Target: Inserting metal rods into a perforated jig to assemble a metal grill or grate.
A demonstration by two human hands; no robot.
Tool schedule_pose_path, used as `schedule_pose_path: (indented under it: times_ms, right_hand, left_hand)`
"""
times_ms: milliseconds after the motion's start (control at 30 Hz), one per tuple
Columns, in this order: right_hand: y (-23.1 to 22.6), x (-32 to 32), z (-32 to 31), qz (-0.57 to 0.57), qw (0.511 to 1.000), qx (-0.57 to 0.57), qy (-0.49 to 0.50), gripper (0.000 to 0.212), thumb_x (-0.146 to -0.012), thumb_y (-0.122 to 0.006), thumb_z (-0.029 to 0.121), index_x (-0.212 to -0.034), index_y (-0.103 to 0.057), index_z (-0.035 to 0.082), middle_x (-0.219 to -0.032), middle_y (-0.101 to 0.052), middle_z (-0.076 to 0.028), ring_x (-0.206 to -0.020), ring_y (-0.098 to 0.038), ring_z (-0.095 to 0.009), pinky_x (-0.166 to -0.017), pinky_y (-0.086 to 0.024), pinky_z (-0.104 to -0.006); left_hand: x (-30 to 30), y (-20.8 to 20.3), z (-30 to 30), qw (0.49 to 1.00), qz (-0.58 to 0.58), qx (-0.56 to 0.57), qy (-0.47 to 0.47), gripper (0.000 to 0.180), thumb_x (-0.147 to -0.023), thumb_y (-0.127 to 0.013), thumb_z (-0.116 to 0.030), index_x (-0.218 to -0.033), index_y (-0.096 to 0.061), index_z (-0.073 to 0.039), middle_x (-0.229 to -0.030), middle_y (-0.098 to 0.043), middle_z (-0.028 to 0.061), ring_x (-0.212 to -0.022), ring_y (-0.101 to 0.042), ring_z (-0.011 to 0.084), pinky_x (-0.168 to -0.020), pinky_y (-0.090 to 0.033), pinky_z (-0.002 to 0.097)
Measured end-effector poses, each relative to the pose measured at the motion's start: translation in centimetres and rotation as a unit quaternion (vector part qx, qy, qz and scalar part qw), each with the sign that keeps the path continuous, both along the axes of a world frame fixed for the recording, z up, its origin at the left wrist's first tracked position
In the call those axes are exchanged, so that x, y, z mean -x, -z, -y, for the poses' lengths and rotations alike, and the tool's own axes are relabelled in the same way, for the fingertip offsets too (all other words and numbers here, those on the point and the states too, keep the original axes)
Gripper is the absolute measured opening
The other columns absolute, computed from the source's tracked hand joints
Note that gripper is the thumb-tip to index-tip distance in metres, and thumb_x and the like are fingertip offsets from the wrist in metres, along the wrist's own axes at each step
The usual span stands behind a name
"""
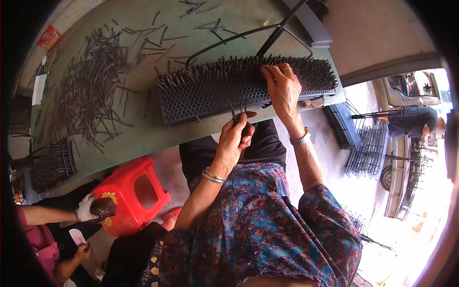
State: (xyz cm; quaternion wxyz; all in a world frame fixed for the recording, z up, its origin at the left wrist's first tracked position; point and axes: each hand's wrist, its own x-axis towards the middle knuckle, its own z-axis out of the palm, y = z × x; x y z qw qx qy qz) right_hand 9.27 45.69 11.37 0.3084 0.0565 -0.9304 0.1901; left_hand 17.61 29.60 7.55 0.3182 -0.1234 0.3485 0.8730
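A long black block with a perforated honeycomb face rests at the table's near edge. Thin black sticks stand densely in its far rows, while the near-left holes show bare. Over the right part of the block, my right hand has its fingers bent together among the standing sticks. Its fingertips hide whatever is between them. Just in front of the block, my left hand is closed around several loose black sticks, their ends poking up from the fingers.
Loose black sticks lie heaped on the green table. A black metal frame rises behind the block. A red plastic stool stands below left, beside another person's gloved hand. Black racks are stacked at right.
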Motion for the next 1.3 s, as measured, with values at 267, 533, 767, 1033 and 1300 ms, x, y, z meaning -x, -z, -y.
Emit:
schedule_pose_path:
  times_ms: [267,533,767,1033,1300]
  right_hand:
    - [-0.2,-0.4,-0.3,0.018,1.000,0.007,-0.005,0.010,-0.083,-0.068,0.018,-0.090,-0.072,0.013,-0.084,-0.060,-0.007,-0.074,-0.059,-0.028,-0.067,-0.046,-0.0380]
    - [-0.3,0.3,-0.7,0.025,0.999,-0.021,0.017,0.014,-0.085,-0.068,0.023,-0.092,-0.074,0.012,-0.088,-0.061,-0.008,-0.070,-0.062,-0.024,-0.063,-0.048,-0.0354]
    - [0.0,-0.4,-0.6,0.032,0.999,0.003,0.021,0.013,-0.083,-0.069,0.022,-0.090,-0.073,0.013,-0.086,-0.060,-0.008,-0.072,-0.062,-0.025,-0.065,-0.047,-0.0366]
    - [0.6,-0.4,-0.6,0.001,0.999,-0.041,0.031,0.016,-0.084,-0.069,0.023,-0.098,-0.074,0.015,-0.088,-0.058,-0.009,-0.070,-0.059,-0.027,-0.063,-0.046,-0.0373]
    - [1.5,-0.5,-0.8,-0.021,0.999,-0.042,0.012,0.018,-0.081,-0.071,0.023,-0.097,-0.073,0.015,-0.091,-0.058,-0.007,-0.085,-0.056,-0.025,-0.071,-0.042,-0.0377]
  left_hand:
    - [0.1,-0.5,0.0,0.999,-0.014,0.051,-0.010,0.035,-0.099,-0.051,-0.034,-0.112,-0.060,-0.003,-0.069,-0.058,0.0015,-0.053,-0.049,0.0046,-0.040,-0.032,0.0161]
    - [-0.1,0.2,-0.1,0.999,-0.036,0.032,-0.018,0.036,-0.098,-0.053,-0.035,-0.112,-0.062,-0.003,-0.076,-0.065,0.0070,-0.059,-0.060,0.0108,-0.043,-0.040,0.0193]
    - [-0.1,0.2,-0.4,0.998,-0.046,0.043,-0.011,0.040,-0.097,-0.054,-0.037,-0.114,-0.061,-0.002,-0.086,-0.069,0.0115,-0.067,-0.065,0.0133,-0.044,-0.041,0.0194]
    - [0.1,0.1,-0.2,0.998,-0.042,0.044,-0.007,0.039,-0.098,-0.053,-0.035,-0.115,-0.061,0.000,-0.088,-0.070,0.0136,-0.070,-0.067,0.0163,-0.048,-0.045,0.0226]
    - [0.0,0.1,-0.2,0.999,-0.036,0.040,-0.007,0.039,-0.097,-0.054,-0.035,-0.115,-0.060,-0.001,-0.087,-0.069,0.0141,-0.071,-0.066,0.0161,-0.049,-0.045,0.0222]
